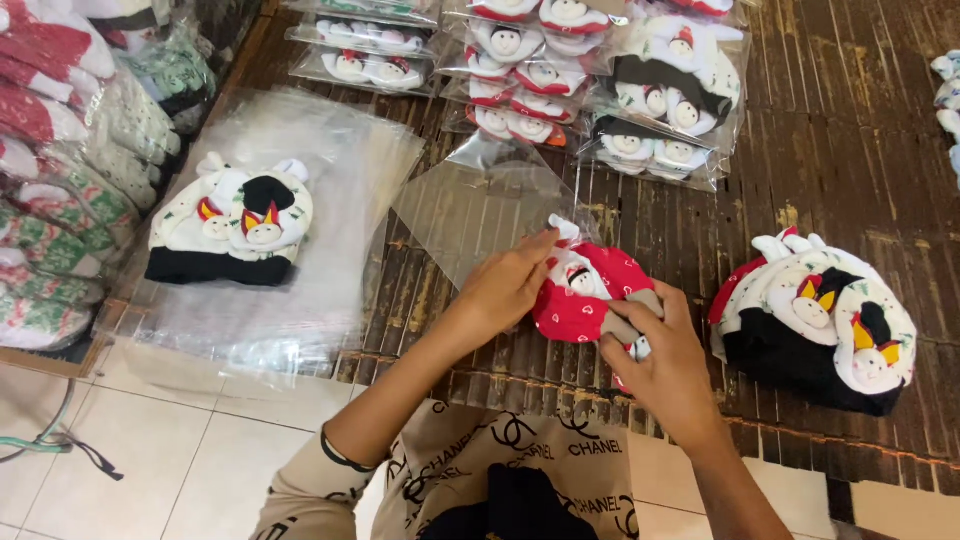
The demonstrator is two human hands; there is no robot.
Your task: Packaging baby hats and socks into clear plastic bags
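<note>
My left hand [505, 285] and my right hand [668, 358] both grip a red plush sock pair with a white doll face [583, 292], held over the dark woven mat [850, 170]. The left fingers pinch its upper left edge; the right hand clasps its lower right part, with a grey piece under the fingers. A clear plastic bag [478, 205] lies flat just above and left of the sock.
A stack of clear bags [330, 250] at left carries a pile of white and black plush socks [235, 228]. Another such pile [815, 320] sits at right. Bagged socks [560, 70] lie in rows at the top. Packed items [60, 170] pile at far left.
</note>
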